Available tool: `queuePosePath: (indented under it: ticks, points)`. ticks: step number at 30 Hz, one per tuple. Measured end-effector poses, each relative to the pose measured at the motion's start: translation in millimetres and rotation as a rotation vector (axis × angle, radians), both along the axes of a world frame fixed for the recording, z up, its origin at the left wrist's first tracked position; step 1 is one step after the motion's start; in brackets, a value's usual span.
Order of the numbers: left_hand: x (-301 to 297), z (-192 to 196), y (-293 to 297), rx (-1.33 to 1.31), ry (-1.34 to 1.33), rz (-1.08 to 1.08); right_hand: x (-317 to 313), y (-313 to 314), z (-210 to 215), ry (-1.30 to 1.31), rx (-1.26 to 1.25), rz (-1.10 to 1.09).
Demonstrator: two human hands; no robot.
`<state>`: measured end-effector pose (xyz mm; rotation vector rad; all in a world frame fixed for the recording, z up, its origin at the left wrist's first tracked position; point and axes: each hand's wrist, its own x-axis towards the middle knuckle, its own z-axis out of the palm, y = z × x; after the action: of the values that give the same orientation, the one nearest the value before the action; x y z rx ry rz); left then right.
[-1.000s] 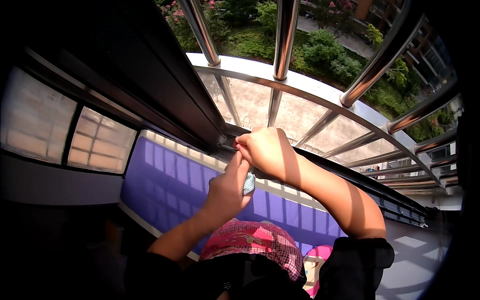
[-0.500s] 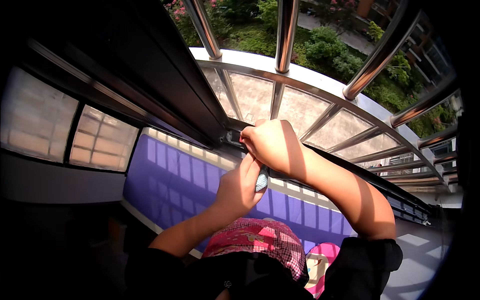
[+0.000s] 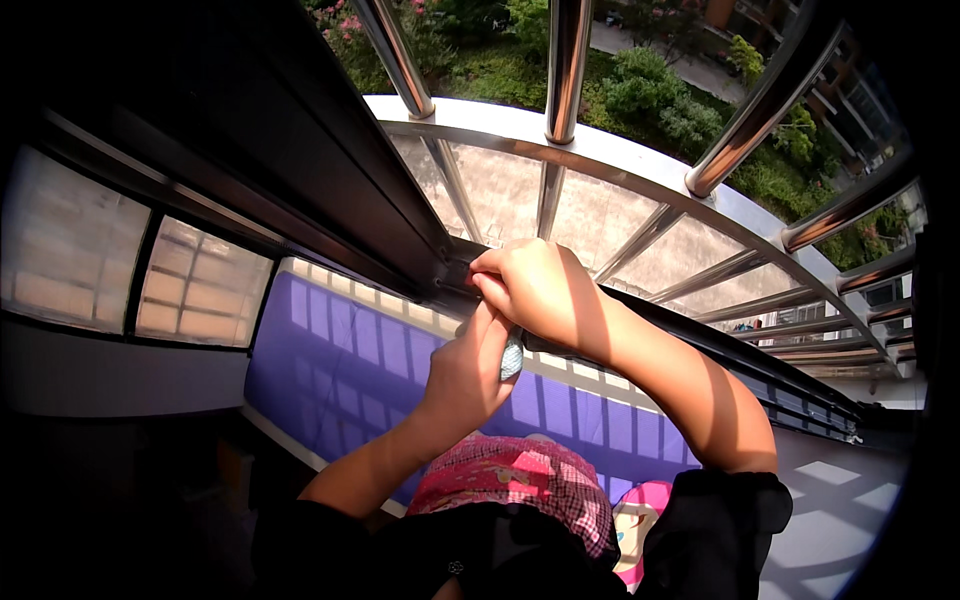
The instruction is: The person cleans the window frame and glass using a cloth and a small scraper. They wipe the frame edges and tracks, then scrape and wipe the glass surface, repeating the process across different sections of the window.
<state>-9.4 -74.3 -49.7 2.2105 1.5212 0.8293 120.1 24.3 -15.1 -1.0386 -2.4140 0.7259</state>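
Note:
My left hand point(image 3: 468, 365) is closed around a bunched light blue-grey cloth point(image 3: 512, 357); only a small bulge of it shows beside the palm. Just above, my right hand point(image 3: 535, 290) bends over the left fingertips, its own fingers curled and pressed together. The two hands touch at the fingers, and whatever lies between them is hidden. Both are over the dark window track point(image 3: 455, 278), by the lower corner of the black sliding window frame point(image 3: 385, 215).
Beyond the track stands a curved metal railing point(image 3: 640, 185) with thick shiny bars, and greenery lies below. A purple mat point(image 3: 330, 340) with pale edging stretches beneath my arms. Window panes point(image 3: 195, 285) stand at left. A pink checkered garment point(image 3: 520, 475) covers my lap.
Both hands have shifted slightly left, still together over the track. The cloth has stayed in my left hand.

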Motion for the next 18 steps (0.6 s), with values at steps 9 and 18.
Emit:
queuePosePath:
  ticks: [9, 18]
  points:
    - [-1.4, -1.2, 0.1, -0.023, 0.001, -0.014, 1.3, -0.8, -3.7, 0.003, -0.005, 0.004]
    - [0.6, -4.8, 6.3, 0.0, -0.022, -0.032, -5.5, 5.9, -4.9, -0.239, 0.091, 0.043]
